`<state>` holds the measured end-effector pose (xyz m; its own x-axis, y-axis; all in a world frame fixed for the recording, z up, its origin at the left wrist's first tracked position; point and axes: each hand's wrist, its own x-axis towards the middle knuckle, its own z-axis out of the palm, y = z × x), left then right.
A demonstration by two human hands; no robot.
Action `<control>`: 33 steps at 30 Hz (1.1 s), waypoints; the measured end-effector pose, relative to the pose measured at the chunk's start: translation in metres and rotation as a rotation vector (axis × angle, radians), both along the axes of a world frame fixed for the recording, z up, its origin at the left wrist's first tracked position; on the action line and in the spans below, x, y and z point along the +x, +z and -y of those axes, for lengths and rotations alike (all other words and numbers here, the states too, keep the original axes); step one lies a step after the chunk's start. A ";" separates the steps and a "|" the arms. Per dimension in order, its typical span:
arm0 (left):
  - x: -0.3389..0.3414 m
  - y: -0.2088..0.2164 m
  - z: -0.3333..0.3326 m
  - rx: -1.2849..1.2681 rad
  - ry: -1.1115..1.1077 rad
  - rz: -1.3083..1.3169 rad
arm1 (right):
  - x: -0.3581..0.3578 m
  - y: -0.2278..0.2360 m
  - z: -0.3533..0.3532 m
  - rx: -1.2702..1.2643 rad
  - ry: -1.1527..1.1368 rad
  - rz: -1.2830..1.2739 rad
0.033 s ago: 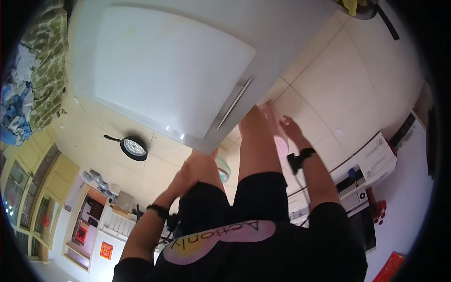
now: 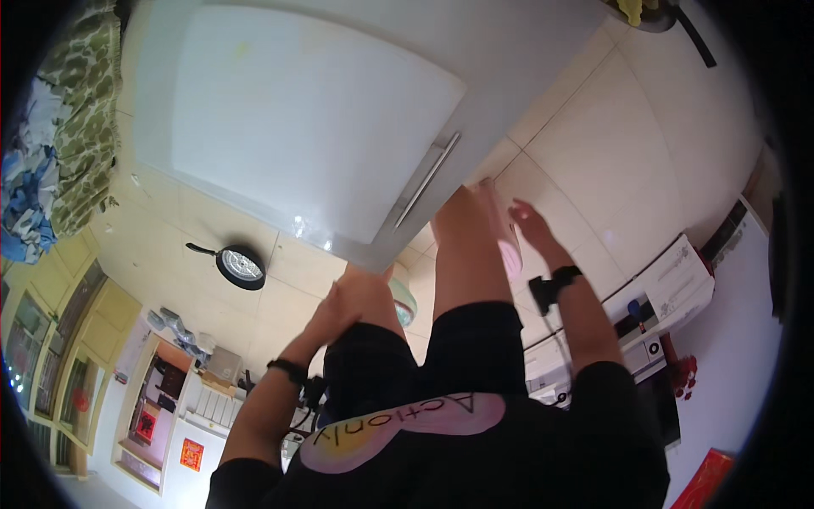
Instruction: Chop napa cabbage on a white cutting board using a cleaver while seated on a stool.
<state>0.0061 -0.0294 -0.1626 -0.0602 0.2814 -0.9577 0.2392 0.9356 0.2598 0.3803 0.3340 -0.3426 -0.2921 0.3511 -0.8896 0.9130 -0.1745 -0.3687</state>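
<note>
My left hand (image 2: 333, 316) lies against my bent left leg near the knee, its fingers laid along the skin, holding nothing that I can see. My right hand (image 2: 532, 225) hangs in the air just right of my right leg, with loosely bent fingers apart and no object in them. Straight ahead, beyond my knees, is a large pale panel (image 2: 305, 127) with a metal bar handle (image 2: 426, 180) near its right edge. Neither hand touches the handle. A pink slipper-like thing (image 2: 510, 254) shows beside my right leg, partly hidden.
On the tiled floor to the left lies a black frying pan (image 2: 241, 266) with a pale patterned inside. A green rounded thing (image 2: 404, 299) shows between my legs. Patterned cloth (image 2: 85, 119) hangs at the far left. Another dark-handled pan (image 2: 697, 38) is at the far right.
My right hand has shifted slightly up and to the right. My left hand has slid a little on the leg, and the view has moved slightly.
</note>
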 end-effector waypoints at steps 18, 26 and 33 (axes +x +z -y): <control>0.041 -0.021 -0.061 -0.314 0.256 -0.585 | -0.161 0.020 0.073 0.556 0.797 -0.476; 0.019 -0.025 -0.006 -0.144 0.544 -0.720 | -0.181 -0.030 0.034 0.090 1.158 -0.168; 0.005 -0.043 -0.001 -0.136 0.690 -0.938 | -0.213 -0.062 0.003 -0.065 1.409 -0.069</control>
<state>0.0115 -0.0286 -0.2054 -0.8588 -0.1881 -0.4766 -0.2848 0.9485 0.1388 0.1673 0.3312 -0.4044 -0.4016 -0.3081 -0.8625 0.3142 0.8382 -0.4457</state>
